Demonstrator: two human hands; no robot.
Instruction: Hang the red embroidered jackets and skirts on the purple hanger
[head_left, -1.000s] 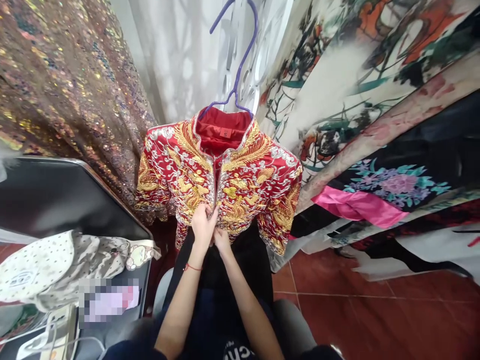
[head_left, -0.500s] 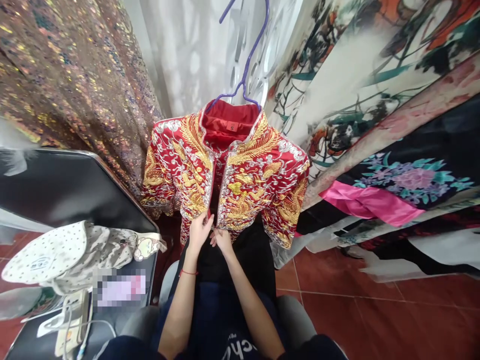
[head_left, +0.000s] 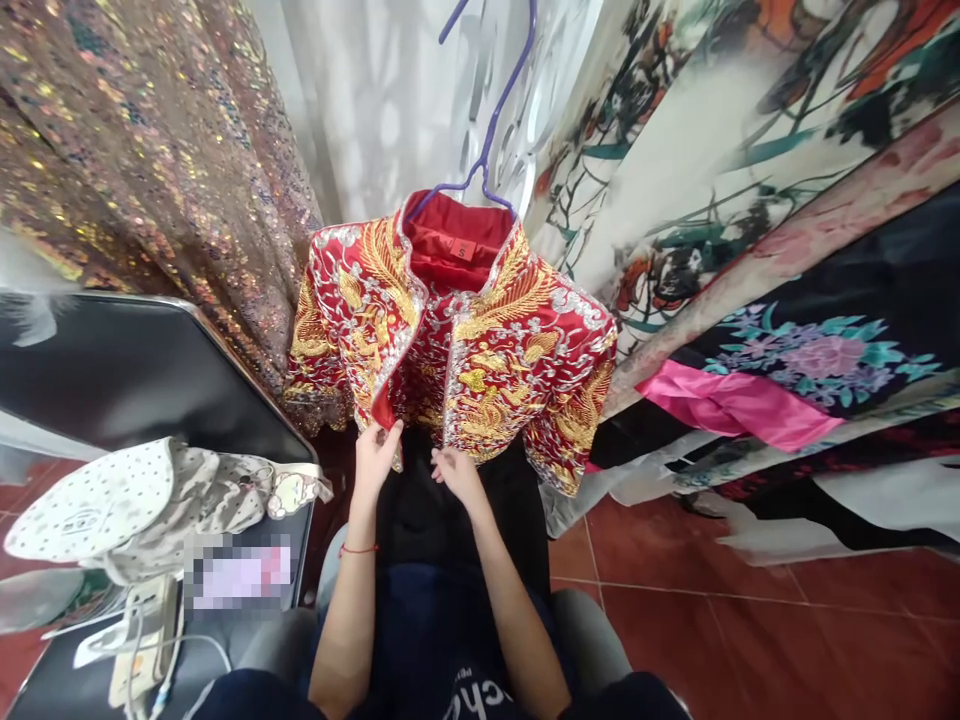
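Note:
A red jacket point(head_left: 510, 350) with gold and silver embroidery hangs on a purple hanger point(head_left: 491, 120) in front of me. My left hand point(head_left: 375, 450) grips the lower edge of the jacket's left front panel and holds it pulled aside, showing the red lining. My right hand point(head_left: 454, 470) touches the hem of the right front panel, fingers loosely curled on it. The front of the jacket is parted at the bottom. A red string is tied round my left wrist.
A black table point(head_left: 112, 370) at the left carries a spotted cloth bag point(head_left: 135, 500) and a white device with cables point(head_left: 142, 640). Sequinned brown fabric point(head_left: 150, 150) hangs behind it. Printed floral garments point(head_left: 750, 250) hang at the right over a red tiled floor point(head_left: 750, 630).
My hands were together at the jacket's front closure near the hem. They have moved apart, and my left hand has drawn the left panel open.

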